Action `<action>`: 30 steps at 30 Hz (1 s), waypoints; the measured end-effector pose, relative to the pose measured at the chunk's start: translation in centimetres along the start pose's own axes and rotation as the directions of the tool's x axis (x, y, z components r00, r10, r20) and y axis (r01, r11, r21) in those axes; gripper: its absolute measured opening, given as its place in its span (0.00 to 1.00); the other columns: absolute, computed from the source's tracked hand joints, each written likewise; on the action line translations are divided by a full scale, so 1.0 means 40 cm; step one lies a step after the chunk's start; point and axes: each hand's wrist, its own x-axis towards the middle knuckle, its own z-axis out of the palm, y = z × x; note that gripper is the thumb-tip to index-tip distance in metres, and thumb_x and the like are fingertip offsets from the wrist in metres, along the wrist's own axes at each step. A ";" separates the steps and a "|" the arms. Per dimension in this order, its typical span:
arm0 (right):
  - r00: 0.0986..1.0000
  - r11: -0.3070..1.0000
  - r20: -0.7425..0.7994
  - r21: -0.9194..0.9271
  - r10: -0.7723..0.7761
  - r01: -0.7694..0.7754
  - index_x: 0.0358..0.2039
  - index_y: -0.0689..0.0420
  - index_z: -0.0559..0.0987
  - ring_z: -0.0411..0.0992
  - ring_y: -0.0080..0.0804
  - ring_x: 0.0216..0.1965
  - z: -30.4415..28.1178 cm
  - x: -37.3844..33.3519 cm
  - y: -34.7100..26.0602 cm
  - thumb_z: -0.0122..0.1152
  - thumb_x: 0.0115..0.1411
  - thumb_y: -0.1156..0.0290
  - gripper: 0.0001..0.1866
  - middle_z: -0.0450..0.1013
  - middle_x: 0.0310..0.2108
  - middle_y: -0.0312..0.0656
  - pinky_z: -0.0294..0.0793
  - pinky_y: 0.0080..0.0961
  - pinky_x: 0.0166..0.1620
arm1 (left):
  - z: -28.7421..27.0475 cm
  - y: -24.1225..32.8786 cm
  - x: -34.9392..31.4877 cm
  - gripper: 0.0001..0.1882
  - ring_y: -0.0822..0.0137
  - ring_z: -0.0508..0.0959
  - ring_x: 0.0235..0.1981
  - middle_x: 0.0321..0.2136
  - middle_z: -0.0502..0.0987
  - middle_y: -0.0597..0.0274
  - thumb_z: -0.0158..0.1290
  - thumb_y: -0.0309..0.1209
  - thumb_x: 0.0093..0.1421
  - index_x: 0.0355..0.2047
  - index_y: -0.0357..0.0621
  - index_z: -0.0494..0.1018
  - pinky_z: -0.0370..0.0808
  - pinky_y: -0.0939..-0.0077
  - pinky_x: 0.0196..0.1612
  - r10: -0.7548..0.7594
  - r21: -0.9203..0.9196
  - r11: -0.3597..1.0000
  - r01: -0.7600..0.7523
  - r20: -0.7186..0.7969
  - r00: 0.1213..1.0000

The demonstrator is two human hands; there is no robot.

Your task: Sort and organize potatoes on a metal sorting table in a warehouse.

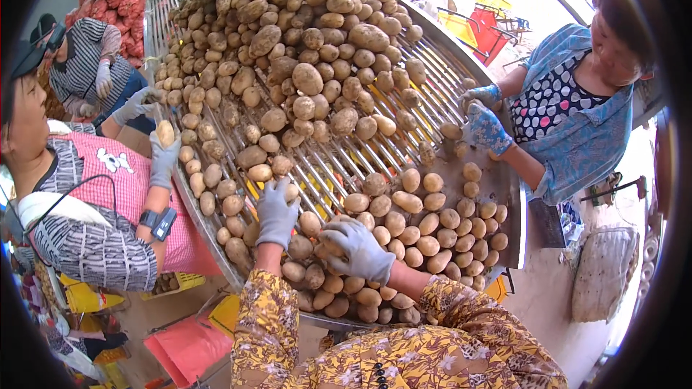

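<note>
A long metal sorting tray (497,194) of parallel rollers fills the view, sloping from a heaped far end down to the near end. Most of the potatoes (303,50) sit piled at the far end, the middle rollers are thinly covered, and a smaller batch (432,234) has gathered on the flat plate at the near right, so the sorting looks well under way with the bulk not yet handled (a judgement from how they lie). The potatoes are tan, smooth-skinned and dusty, mixed in size. Two other people stand at the sides, both in gloves. The left hand (276,212), in a grey glove, reaches up with fingers closed loosely on a small potato (291,190) at the roller edge. The right hand (360,248), gloved too, lies curled over potatoes near the front rim; whether it grips one I cannot tell.
</note>
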 end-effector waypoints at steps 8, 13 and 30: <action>0.947 0.982 -0.299 -0.109 0.117 -0.156 0.64 0.56 0.72 0.70 0.54 0.61 -0.160 0.151 0.197 0.65 0.63 0.58 0.31 0.71 0.61 0.52 0.69 0.46 0.65 | 0.003 0.086 -0.182 0.18 0.72 0.79 0.44 0.45 0.79 0.62 0.53 0.38 0.73 0.54 0.38 0.74 0.77 0.78 0.50 -0.192 -0.953 0.017 0.302 0.293 0.937; 0.950 0.842 -0.288 -0.479 0.116 -0.248 0.64 0.53 0.71 0.66 0.56 0.65 -0.189 0.391 0.413 0.73 0.53 0.62 0.38 0.65 0.65 0.52 0.66 0.48 0.67 | -0.033 0.167 -0.091 0.21 0.73 0.77 0.49 0.48 0.78 0.64 0.57 0.36 0.70 0.58 0.37 0.73 0.75 0.77 0.55 -0.042 -0.901 0.315 0.298 0.301 0.953; 0.925 0.939 -0.322 -0.206 0.202 -0.277 0.48 0.57 0.80 0.75 0.49 0.50 -0.196 0.058 0.266 0.72 0.51 0.45 0.33 0.79 0.42 0.47 0.67 0.46 0.62 | 0.072 0.250 0.330 0.35 0.49 0.73 0.62 0.62 0.71 0.44 0.67 0.30 0.57 0.65 0.38 0.68 0.67 0.60 0.68 0.347 -0.125 0.932 -0.339 0.053 0.936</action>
